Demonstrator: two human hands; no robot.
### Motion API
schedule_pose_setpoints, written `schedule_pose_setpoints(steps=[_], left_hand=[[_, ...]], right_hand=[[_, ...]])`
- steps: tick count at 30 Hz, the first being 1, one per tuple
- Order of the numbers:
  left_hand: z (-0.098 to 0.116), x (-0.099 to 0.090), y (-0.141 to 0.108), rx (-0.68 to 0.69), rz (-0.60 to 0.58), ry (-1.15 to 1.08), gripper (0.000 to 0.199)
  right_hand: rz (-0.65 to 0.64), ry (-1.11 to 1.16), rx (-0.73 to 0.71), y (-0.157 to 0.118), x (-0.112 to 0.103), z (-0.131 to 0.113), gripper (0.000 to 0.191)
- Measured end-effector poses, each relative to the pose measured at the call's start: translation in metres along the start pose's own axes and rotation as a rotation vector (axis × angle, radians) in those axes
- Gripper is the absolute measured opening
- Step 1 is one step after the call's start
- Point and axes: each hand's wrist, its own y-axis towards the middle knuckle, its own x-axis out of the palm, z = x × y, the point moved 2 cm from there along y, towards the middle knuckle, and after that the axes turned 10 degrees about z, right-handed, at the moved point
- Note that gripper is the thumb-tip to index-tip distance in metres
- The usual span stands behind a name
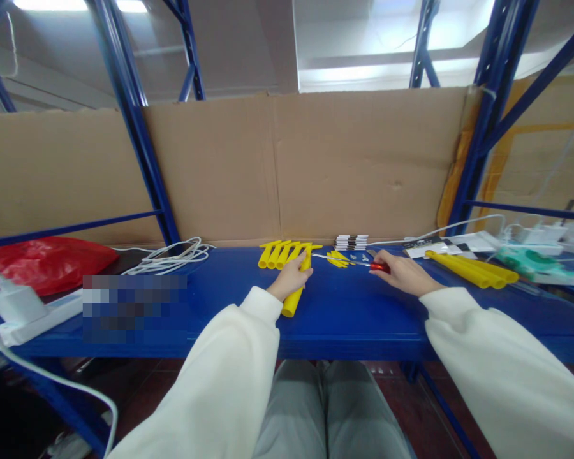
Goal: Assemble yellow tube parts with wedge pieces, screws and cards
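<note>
My left hand (291, 278) is wrapped round a yellow tube (293, 303), whose near end points toward me and whose far end has a crosspiece. A screwdriver (379, 268) with a red handle is gripped in my right hand (402, 273). Its long thin shaft points left, and the tip reaches the far end of the held tube; whether it touches a screw there is too small to tell. Several yellow tubes with crosspieces (272, 256) lie in a row left of my left hand. Small flat yellow pieces (338, 259) and tiny screw-like parts (365, 258) lie between my hands.
A stack of black-and-white pieces (351, 242) stands by the cardboard panel (354, 172). More yellow tubes (473, 270) lie at the right of the blue table (239, 325). White cables (172, 257), a red bag (52, 260) and a power strip (43, 319) are at left.
</note>
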Motion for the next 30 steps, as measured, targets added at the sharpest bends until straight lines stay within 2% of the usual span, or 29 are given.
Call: schedule_pose_setpoints(steps=[8, 16, 23, 30], left_hand=[[0.0036, -0.0011, -0.0019, 0.013, -0.034, 0.080, 0.067], [0.0040, -0.0007, -0.0014, -0.016, -0.040, 0.049, 0.067], [-0.0006, 0.0040, 0.0031, -0.059, -0.060, -0.040, 0.068], [0.0057, 0.0033, -0.0004, -0.112, -0.078, -0.062, 0.066]], right_hand=[[0.021, 0.004, -0.094, -0.0014, -0.0015, -0.0012, 0.019], [-0.075, -0.053, -0.027, -0.0009, -0.0003, -0.0040, 0.028], [-0.151, -0.024, 0.015, 0.0012, 0.0007, -0.0047, 0.026], [-0.194, 0.009, 0.030, 0.0016, 0.0021, -0.0041, 0.025]])
